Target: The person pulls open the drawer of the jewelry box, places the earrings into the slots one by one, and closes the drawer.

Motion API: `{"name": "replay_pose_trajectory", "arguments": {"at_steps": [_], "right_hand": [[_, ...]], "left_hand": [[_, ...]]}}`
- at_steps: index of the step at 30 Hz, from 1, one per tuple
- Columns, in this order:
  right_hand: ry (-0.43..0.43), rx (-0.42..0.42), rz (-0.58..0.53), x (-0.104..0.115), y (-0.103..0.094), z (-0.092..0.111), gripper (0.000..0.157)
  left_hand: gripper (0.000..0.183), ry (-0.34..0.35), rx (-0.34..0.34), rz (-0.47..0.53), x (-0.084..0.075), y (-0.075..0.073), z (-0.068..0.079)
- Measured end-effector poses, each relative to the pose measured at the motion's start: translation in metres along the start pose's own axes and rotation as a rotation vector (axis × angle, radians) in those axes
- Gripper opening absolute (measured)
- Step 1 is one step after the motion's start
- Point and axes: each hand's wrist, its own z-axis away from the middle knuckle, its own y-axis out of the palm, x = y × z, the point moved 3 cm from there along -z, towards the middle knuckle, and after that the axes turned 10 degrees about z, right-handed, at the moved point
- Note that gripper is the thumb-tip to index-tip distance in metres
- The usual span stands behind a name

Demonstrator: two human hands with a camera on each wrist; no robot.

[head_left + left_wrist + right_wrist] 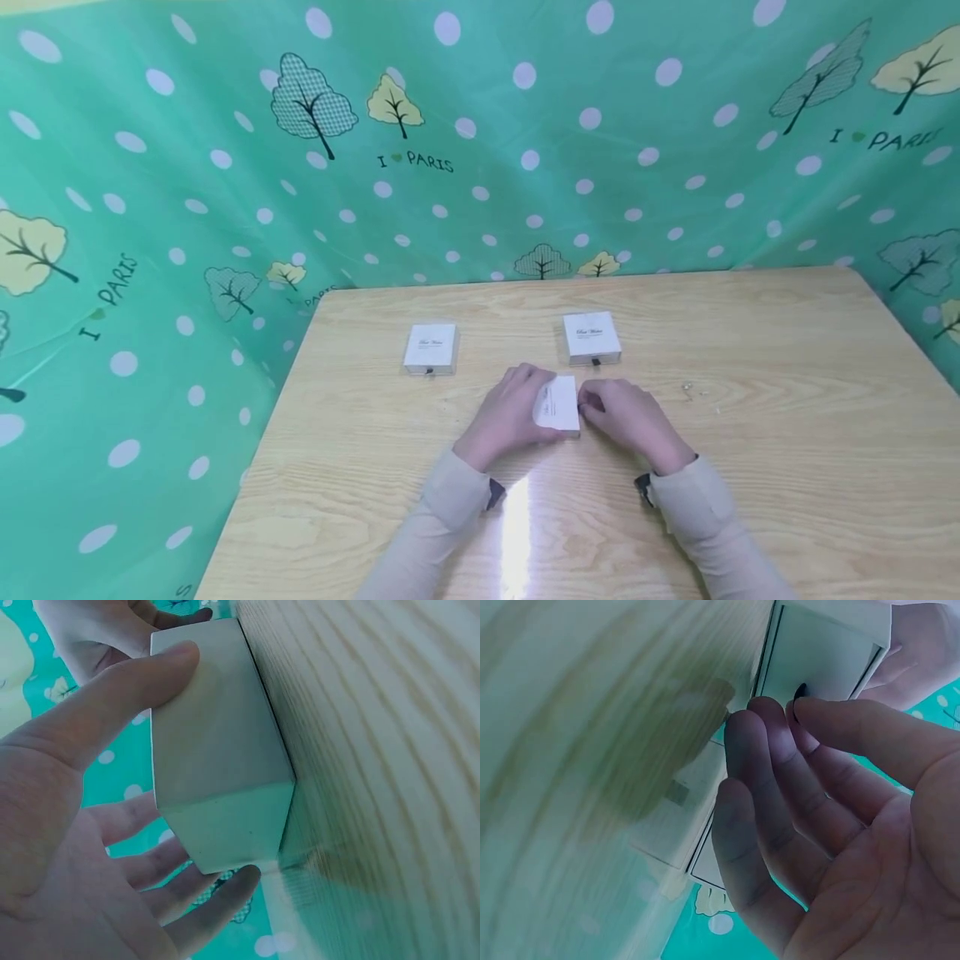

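A small white drawer box (558, 406) with printed lettering rests on the table, turned so its drawer end faces right. My left hand (510, 410) holds it from the left, thumb on the near side and fingers around the back and far side. At the drawer end, my right hand (624, 414) pinches a small black pull tab (801, 691) between thumb and forefinger. In the right wrist view the drawer front (814, 656) looks level with the sleeve's edges. What lies inside the box is hidden.
Two similar white boxes stand further back, one at the left (431, 348) and another behind my hands (592, 337), each with a black tab facing me. Tiny shiny pieces (687, 389) lie on the wooden table (810, 467) at right. A green patterned cloth (495, 125) hangs behind.
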Motion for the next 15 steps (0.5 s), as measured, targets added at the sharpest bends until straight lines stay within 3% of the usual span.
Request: {"name": "replay_pose_trajectory", "arguments": {"at_steps": [15], "right_hand": [[0.018, 0.025, 0.005, -0.012, -0.005, 0.001, 0.008]], "left_hand": [[0.089, -0.033, -0.011, 0.020, 0.004, -0.002, -0.002]]}}
